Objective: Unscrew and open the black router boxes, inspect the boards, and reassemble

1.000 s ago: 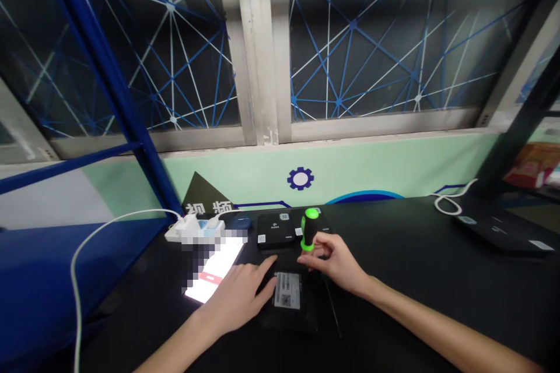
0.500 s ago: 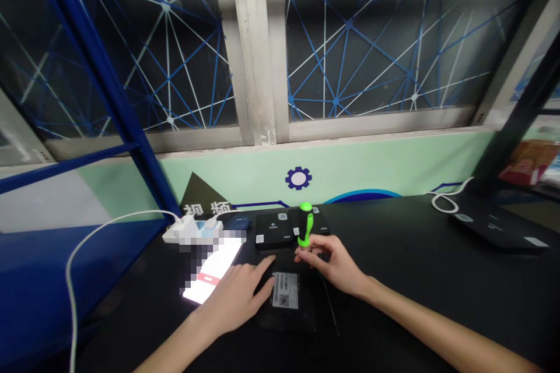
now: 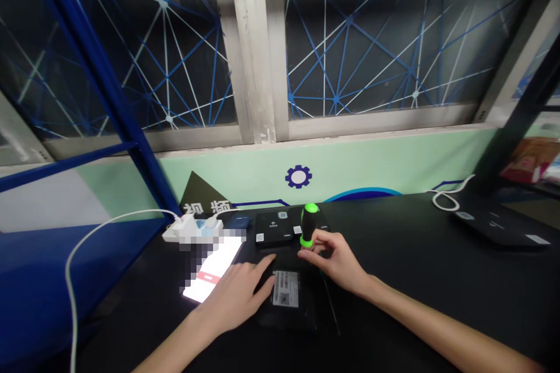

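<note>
Around the work: black box (image 3: 275, 230) with small pale stickers lies just beyond the hands. A second black box (image 3: 324, 223) sits to its right, partly blocked from view by the upright screwdriver (image 3: 308, 226), green-and-black handle, green cap uppermost. Lit phone (image 3: 219, 262) lies left, its near end beside the left hand (image 3: 238, 294); part of it is pixelated. White power strip (image 3: 171, 235) behind, white plug (image 3: 188, 226) in it; a pale cable (image 3: 70, 280) loops down the left side. Small dark-blue object (image 3: 240, 222) between strip and boxes. Far right, well apart: a black device (image 3: 494, 227), a white cord (image 3: 446, 204) coiled near it.

Labelled box (image 3: 286, 317) lies in front of the person, white label up. Left hand is flat with fingers spread at its left side, thumb by the label edge, grasping nothing. Right hand (image 3: 336, 259) pinches the screwdriver low on the handle, above the box's far right part; shaft and tip hidden, contact cannot be told. A thin dark line (image 3: 331, 309) runs along the box's right.

Surface: black tabletop (image 3: 406, 245), dark against dark. Room: pale green wall (image 3: 245, 169) with a gear emblem (image 3: 298, 176), line-patterned windows above, blue metal frame (image 3: 94, 64) at left.
</note>
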### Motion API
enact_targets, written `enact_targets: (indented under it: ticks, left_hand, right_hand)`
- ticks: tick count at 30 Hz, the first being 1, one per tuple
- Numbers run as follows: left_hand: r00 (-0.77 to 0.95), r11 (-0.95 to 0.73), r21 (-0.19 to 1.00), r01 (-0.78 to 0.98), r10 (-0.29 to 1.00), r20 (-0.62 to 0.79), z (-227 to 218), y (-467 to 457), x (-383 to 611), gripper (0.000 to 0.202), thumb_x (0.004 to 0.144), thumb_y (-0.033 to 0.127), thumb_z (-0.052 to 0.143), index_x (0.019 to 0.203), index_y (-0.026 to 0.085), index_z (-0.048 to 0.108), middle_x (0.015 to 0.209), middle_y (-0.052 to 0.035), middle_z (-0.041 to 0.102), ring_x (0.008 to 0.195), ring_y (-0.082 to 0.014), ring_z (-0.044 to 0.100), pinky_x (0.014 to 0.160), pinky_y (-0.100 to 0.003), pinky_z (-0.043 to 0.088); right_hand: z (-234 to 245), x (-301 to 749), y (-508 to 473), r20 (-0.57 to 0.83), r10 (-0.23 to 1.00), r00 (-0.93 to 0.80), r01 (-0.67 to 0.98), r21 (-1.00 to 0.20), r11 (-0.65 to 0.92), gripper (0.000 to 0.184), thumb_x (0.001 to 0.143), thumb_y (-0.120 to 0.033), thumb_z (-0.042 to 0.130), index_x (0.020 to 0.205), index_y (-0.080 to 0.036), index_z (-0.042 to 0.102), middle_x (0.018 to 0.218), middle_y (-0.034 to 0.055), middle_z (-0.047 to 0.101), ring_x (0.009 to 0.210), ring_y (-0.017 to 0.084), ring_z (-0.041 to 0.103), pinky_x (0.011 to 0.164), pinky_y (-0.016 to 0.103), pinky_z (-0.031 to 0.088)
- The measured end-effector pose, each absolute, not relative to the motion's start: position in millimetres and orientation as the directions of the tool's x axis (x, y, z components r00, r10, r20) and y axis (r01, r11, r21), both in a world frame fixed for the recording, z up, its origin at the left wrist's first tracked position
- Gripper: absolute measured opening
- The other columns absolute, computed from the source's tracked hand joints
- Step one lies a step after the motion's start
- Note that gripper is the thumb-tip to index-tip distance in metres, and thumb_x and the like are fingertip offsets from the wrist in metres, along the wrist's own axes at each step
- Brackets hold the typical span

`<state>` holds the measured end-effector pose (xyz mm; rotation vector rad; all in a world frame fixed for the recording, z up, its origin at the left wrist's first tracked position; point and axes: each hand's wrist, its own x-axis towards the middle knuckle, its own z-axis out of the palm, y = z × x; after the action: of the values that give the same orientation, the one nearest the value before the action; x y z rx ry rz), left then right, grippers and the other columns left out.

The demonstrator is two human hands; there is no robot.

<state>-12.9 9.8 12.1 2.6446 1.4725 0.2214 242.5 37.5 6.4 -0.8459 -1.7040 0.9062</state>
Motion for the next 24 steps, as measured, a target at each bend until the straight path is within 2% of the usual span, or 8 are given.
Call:
enact_targets:
  ticks: [5, 8, 14, 19, 24]
  left_hand:
    - [0.521, -0.525, 0.168, 0.835, 0.851, 0.069, 13.2, 8.7, -12.9, 0.052, 0.107, 0.050, 0.029, 0.150, 0.025, 0.042, 0.088, -0.0074, 0.069, 0.082, -0.0293, 0.068, 0.072, -0.037, 0.049]
    - [0.516, -0.520, 0.160, 0.839, 0.854, 0.065, 13.4, 8.9, -12.8, 0.051, 0.107, 0.049, 0.030, 0.150, 0.025, 0.042, 0.088, -0.0071, 0.069, 0.082, -0.0294, 0.068, 0.072, -0.038, 0.049]
    - [0.521, -0.525, 0.154, 0.837, 0.851, 0.070, 11.2, 9.5, -13.2, 0.052, 0.107, 0.051, 0.028, 0.150, 0.025, 0.042, 0.088, -0.0077, 0.068, 0.082, -0.0298, 0.068, 0.072, -0.038, 0.049]
    - [0.519, -0.523, 0.149, 0.839, 0.852, 0.068, 11.9, 8.6, -12.9, 0.053, 0.107, 0.051, 0.027, 0.150, 0.024, 0.042, 0.088, -0.0081, 0.069, 0.083, -0.0308, 0.068, 0.073, -0.040, 0.049]
    - [0.516, -0.518, 0.160, 0.840, 0.855, 0.055, 14.1, 9.0, -12.8, 0.052, 0.107, 0.050, 0.028, 0.151, 0.025, 0.041, 0.087, -0.0074, 0.069, 0.082, -0.0300, 0.068, 0.072, -0.038, 0.049]
  right_hand:
    - [15.1, 243.8, 33.9, 0.447, 0.828, -0.338, 0.168, -0.837, 0.521, 0.025, 0.092, -0.039, 0.066, 0.083, -0.016, 0.070, 0.077, 0.0048, 0.073, 0.065, 0.014, 0.062, 0.057, 0.024, 0.045]
    - [15.1, 243.6, 33.0, 0.441, 0.828, -0.345, 0.170, -0.839, 0.517, 0.027, 0.096, -0.039, 0.062, 0.085, -0.016, 0.071, 0.078, 0.0047, 0.072, 0.065, 0.014, 0.060, 0.059, 0.025, 0.046]
    - [5.2, 243.0, 36.1, 0.429, 0.858, -0.283, 0.156, -0.862, 0.483, 0.032, 0.089, -0.042, 0.070, 0.072, -0.015, 0.065, 0.061, -0.0009, 0.060, 0.054, 0.011, 0.054, 0.053, 0.023, 0.044]
    - [3.9, 243.0, 36.5, 0.392, 0.875, -0.285, 0.087, -0.898, 0.431, 0.028, 0.085, -0.042, 0.075, 0.081, -0.016, 0.065, 0.066, 0.0005, 0.066, 0.059, 0.014, 0.062, 0.053, 0.023, 0.048]
    - [4.1, 245.7, 38.3, 0.423, 0.867, -0.263, 0.114, -0.879, 0.463, 0.028, 0.084, -0.040, 0.077, 0.078, -0.017, 0.063, 0.069, 0.0025, 0.072, 0.061, 0.015, 0.066, 0.056, 0.024, 0.050]
